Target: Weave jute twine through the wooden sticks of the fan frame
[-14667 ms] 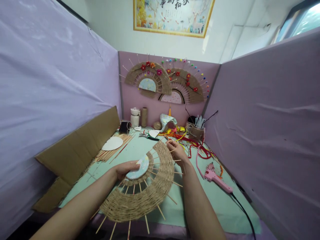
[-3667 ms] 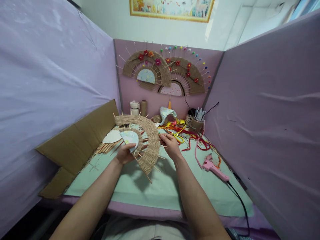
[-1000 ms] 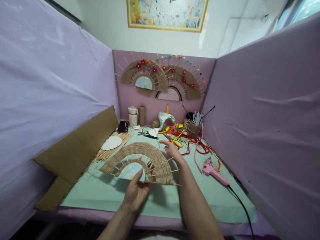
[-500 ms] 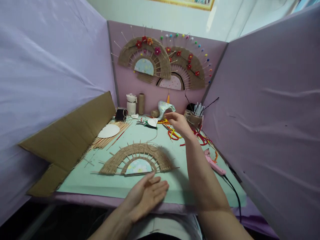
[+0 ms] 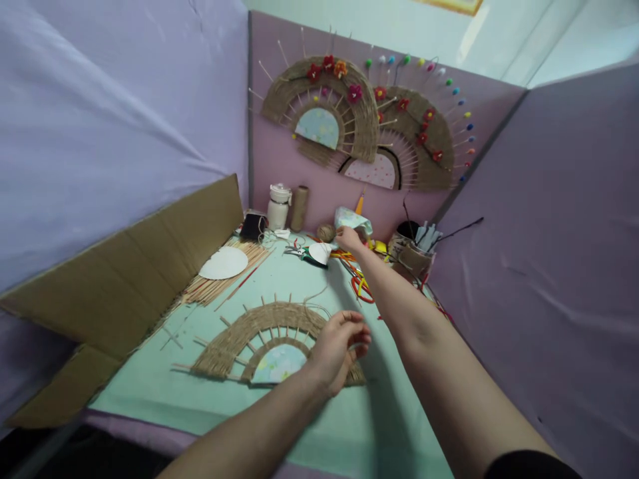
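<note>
A half-round fan (image 5: 249,329) woven of jute cord over wooden sticks, with a pale patterned centre, lies flat on the green mat (image 5: 150,392). My left hand (image 5: 339,349) hovers over the fan's right end, fingers loosely curled and apart, with nothing seen in them. My right hand (image 5: 348,238) is stretched to the back of the table, fingers drawn together beside a ball of twine (image 5: 325,233) and a patterned bundle (image 5: 353,219). What those fingers pinch is too small to name. A thin cord (image 5: 315,296) trails from the fan's top.
A white half-disc (image 5: 223,263) lies on a bundle of sticks (image 5: 219,287) at the left, beside leaning cardboard (image 5: 124,279). Pliers (image 5: 298,253), a jar (image 5: 278,206), a spool (image 5: 299,207), red and yellow ribbons (image 5: 360,287) and a tool cup (image 5: 412,258) crowd the back. Two finished fans (image 5: 324,106) hang on the wall.
The fan was turned in both hands, then laid on the mat. My right hand has reached farther back. My left hand rose from the table's front edge to the fan's right end.
</note>
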Demonstrator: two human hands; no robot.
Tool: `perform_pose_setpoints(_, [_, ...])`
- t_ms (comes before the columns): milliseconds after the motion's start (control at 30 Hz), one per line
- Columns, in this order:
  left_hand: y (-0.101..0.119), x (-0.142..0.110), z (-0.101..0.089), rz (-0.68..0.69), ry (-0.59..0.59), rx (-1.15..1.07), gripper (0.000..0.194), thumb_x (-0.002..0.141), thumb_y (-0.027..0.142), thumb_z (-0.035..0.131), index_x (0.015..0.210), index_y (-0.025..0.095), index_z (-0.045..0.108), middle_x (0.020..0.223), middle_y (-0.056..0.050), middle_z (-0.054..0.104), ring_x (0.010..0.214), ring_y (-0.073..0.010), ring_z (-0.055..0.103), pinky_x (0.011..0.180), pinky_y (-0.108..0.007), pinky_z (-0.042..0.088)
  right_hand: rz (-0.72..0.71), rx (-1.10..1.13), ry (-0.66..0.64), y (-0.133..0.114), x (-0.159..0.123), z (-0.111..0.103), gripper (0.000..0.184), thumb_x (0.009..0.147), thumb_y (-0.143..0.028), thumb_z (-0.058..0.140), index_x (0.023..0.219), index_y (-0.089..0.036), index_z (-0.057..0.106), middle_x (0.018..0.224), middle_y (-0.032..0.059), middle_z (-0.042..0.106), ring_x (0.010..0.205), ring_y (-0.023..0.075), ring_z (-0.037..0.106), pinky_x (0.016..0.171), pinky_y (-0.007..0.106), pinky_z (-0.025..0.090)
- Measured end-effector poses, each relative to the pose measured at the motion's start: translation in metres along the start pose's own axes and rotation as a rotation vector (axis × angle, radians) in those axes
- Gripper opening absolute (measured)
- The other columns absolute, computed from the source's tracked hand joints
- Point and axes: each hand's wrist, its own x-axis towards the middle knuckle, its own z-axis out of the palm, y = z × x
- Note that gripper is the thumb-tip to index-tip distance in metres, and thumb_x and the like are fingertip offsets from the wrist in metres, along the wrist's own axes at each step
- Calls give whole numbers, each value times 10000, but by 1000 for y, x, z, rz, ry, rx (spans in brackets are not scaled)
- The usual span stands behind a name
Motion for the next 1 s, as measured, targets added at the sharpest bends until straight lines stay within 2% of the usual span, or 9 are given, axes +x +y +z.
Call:
perform_pose_setpoints(67, [-5, 4, -5, -23, 33, 20, 134, 653, 124, 562, 769, 176, 520, 640, 0, 568, 565, -88, 499, 540, -212, 338, 4, -40, 2, -8, 17, 13, 354, 742, -114, 529, 1090, -114, 595, 1068, 135, 645, 983, 213, 594, 857, 285, 441])
perform_pose_setpoints(167, [-15, 8, -12, -68, 7, 56, 160, 602, 122, 534, 753, 173, 526, 595, 11, 549, 520, -85, 466, 512, -212, 299, 45, -105, 22, -21, 40, 35, 401, 781, -187, 539, 1172, -100, 526, 1160, 189, 567, 1059, 248, 546, 898, 333, 422])
perform_pose_setpoints(300, [-27, 20, -21, -126, 33, 34, 146, 603, 171, 538, 748, 180, 519, 591, 9, 538, 489, -95, 453, 486, -223, 264, 127, -172, 32, -34, 63, 64, 459, 793, -274, 577, 1218, -127, 483, 1220, 215, 472, 1161, 298, 459, 911, 404, 414])
perform_pose_setpoints(467, [-28, 36, -32, -176, -69, 50, 126, 590, 213, 585, 693, 192, 515, 550, 1, 508, 502, -126, 464, 488, -238, 272, 245, -223, 54, -38, 80, 89, 397, 814, -187, 536, 1200, -104, 495, 1197, 237, 450, 1152, 327, 436, 867, 462, 421])
perform_pose_setpoints(533, [-27, 37, -33, -189, -63, 60, 113, 575, 204, 570, 679, 191, 528, 540, 4, 501, 488, -118, 447, 476, -233, 262, 251, -233, 64, -37, 81, 92, 359, 839, -167, 484, 1190, -98, 502, 1191, 239, 446, 1141, 324, 434, 853, 457, 423])
perform_pose_setpoints(633, [-27, 35, -29, -197, 13, 55, 131, 546, 181, 531, 676, 192, 529, 491, 28, 467, 436, -101, 404, 457, -226, 240, 180, -241, 80, -34, 75, 86, 349, 851, -209, 475, 1192, -138, 501, 1207, 211, 440, 1152, 308, 406, 855, 417, 420])
perform_pose_setpoints(733, [-26, 29, -24, -169, 52, 29, 125, 539, 180, 501, 664, 189, 501, 472, 25, 476, 417, -101, 407, 445, -226, 204, -76, -200, 165, -32, 58, 69, 423, 816, -246, 523, 1229, -182, 463, 1263, 165, 416, 1181, 282, 371, 920, 384, 384])
perform_pose_setpoints(833, [-22, 21, -20, -133, 41, 34, 149, 552, 192, 515, 699, 175, 511, 518, 10, 520, 440, -95, 430, 447, -229, 188, -333, -49, 286, -34, 35, 45, 526, 776, -260, 562, 1272, -173, 412, 1297, 144, 400, 1193, 254, 376, 992, 364, 337])
perform_pose_setpoints(1000, [-9, 14, -20, 53, 28, 92, 170, 622, 196, 563, 784, 167, 520, 605, 10, 550, 522, -84, 470, 522, -216, 286, -431, 271, 451, -42, -24, 1, 546, 754, -315, 593, 1243, -154, 412, 1210, 141, 484, 1130, 254, 452, 985, 404, 360])
